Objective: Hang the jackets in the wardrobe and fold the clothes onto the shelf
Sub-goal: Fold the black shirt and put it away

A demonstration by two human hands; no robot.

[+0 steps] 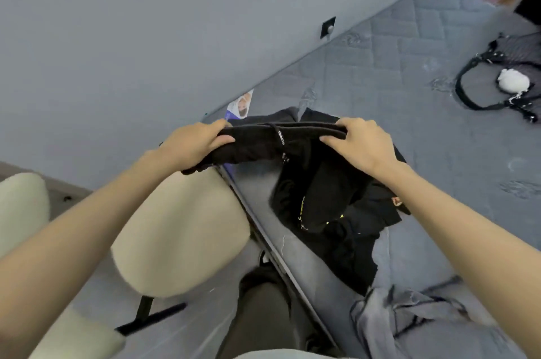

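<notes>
I grip the black garment (pixel 281 141) with my left hand (pixel 193 144) and right hand (pixel 360 144), fingers curled, above the bed (pixel 439 130).

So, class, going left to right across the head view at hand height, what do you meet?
left hand → black garment → right hand → black handbag

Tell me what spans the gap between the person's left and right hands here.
In the head view, a black fabric garment with a small white label stretches from the left hand to the right hand, both gripping it.
</notes>
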